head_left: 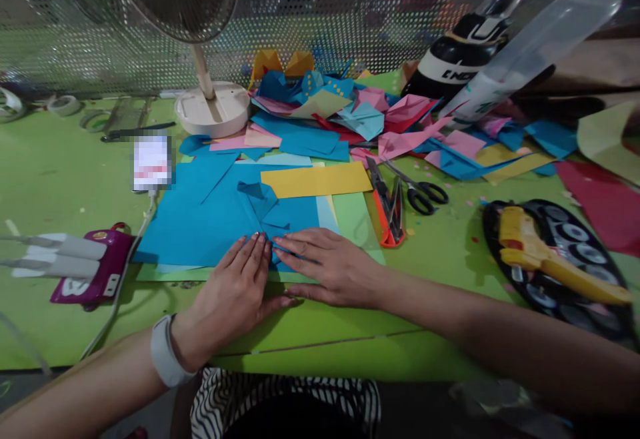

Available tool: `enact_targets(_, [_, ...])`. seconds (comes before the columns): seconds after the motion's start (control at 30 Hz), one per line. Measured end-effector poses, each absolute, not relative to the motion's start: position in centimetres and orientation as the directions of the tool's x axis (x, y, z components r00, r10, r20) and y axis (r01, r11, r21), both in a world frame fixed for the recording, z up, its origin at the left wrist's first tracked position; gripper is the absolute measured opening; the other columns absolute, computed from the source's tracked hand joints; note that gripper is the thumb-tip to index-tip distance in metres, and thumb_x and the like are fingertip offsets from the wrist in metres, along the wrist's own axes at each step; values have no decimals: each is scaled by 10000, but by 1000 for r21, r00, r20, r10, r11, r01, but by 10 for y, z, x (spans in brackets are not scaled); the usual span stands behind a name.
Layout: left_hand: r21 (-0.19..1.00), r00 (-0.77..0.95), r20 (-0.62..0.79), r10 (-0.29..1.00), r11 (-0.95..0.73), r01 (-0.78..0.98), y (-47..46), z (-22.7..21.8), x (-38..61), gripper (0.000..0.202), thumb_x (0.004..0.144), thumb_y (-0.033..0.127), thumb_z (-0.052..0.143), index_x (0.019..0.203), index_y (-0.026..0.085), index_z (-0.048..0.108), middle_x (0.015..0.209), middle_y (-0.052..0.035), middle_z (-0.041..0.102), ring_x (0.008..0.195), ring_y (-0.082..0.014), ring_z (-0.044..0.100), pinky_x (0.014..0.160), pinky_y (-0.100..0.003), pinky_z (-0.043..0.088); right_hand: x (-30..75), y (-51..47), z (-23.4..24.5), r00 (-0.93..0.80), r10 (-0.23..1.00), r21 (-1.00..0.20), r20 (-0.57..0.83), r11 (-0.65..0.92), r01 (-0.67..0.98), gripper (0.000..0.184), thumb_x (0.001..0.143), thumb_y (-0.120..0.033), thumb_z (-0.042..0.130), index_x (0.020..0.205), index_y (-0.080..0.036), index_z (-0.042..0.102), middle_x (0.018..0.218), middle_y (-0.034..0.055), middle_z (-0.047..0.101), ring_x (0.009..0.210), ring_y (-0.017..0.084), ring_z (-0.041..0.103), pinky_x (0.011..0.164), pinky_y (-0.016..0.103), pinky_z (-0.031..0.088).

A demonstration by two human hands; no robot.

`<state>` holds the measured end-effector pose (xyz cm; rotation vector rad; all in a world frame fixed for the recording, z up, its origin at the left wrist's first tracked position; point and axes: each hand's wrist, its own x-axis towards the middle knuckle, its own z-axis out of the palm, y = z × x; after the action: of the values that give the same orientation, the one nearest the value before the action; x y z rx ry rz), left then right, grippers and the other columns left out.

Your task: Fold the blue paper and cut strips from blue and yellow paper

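Both hands lie over a small folded blue paper (260, 202) on top of larger blue sheets (200, 225). My left hand (239, 289) rests with fingers stretched out, their tips on the lower part of the folded piece. From the right, my right hand (330, 267) reaches in flat, fingers extended, fingertips touching the same piece and close to the left fingertips. The fingers cover the lower part of the fold. Just beyond the hands a yellow paper strip (315, 180) lies across the stack, and green sheets (353, 215) show underneath.
An orange utility knife (387, 209) and black-handled scissors (425, 195) lie right of the stack. Farther right, a yellow glue gun (545, 252) rests on a black palette (565, 209). Behind are a fan (213, 109), paper scraps (320, 102) and a bottle (450, 59). A purple power strip (113, 272) sits left.
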<state>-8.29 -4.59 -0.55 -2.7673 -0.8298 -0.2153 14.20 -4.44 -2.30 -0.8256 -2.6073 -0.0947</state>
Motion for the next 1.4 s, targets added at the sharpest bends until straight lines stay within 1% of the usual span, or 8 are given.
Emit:
enact_targets(0.47, [-149,826,210,523,-818,556,-43,-6,-87,792,922,629,330,1227,-60,574,1311,-274,543,1244,-350,524,1047,-462,428,150,-55,-19,-711,563,40,422,772,635,446,933,-469,500,1124,-100,661,1253,133,638,1284,287,468,1029,457,426])
enact_targets(0.6, [-118,824,206,528,-823,556,-43,-5,-87,818,908,645,347,1236,-72,563,1319,-283,532,1261,-360,503,1055,-467,417,155,-60,-12,-679,541,31,496,771,637,326,929,-411,533,1027,-141,687,1162,121,681,1133,250,566,953,408,454])
enact_targets(0.67, [-99,823,187,536,-823,559,-43,-4,-87,821,901,650,363,1249,-69,553,1328,-283,524,1272,-358,493,1063,-471,407,152,-57,-5,-595,633,-90,496,718,690,275,932,-377,523,915,-163,695,986,103,721,956,223,621,839,377,475])
enact_targets(0.73, [-87,820,171,546,-821,565,-44,-3,-87,825,894,655,374,1264,-63,543,1337,-281,517,1281,-354,484,1070,-473,396,144,-49,3,-447,829,-314,336,546,776,323,927,-391,511,755,-168,669,747,66,698,732,183,619,673,323,463])
enact_targets(0.8, [-85,816,161,555,-816,572,-44,-3,-86,837,890,663,371,1280,-61,529,1347,-279,509,1289,-350,477,1077,-472,387,134,-38,13,-345,938,-531,-21,282,799,398,902,-434,530,613,-172,608,562,17,625,525,127,552,520,262,400])
enact_targets(0.93, [-86,809,136,572,-806,585,-45,-2,-86,875,884,695,322,1301,-49,515,1364,-266,496,1297,-341,468,1086,-465,374,115,-13,24,-410,750,-695,-519,-90,714,493,832,-522,594,499,-163,544,448,-8,566,382,95,517,427,222,394])
enact_targets(1.07, [-89,806,110,581,-802,591,-45,-1,-85,896,880,708,301,1309,-51,507,1375,-265,483,1304,-341,460,1094,-457,363,109,1,21,-455,608,-694,-651,-233,681,499,751,-567,676,504,-148,565,444,-12,590,325,73,485,395,212,411])
enact_targets(1.4, [-40,811,112,574,-813,580,-43,-1,-85,896,882,704,306,1308,-59,505,1370,-271,480,1306,-344,457,1094,-468,357,112,11,19,-469,492,-654,-733,-323,684,524,698,-602,706,528,-113,630,467,49,651,361,75,542,379,179,345])
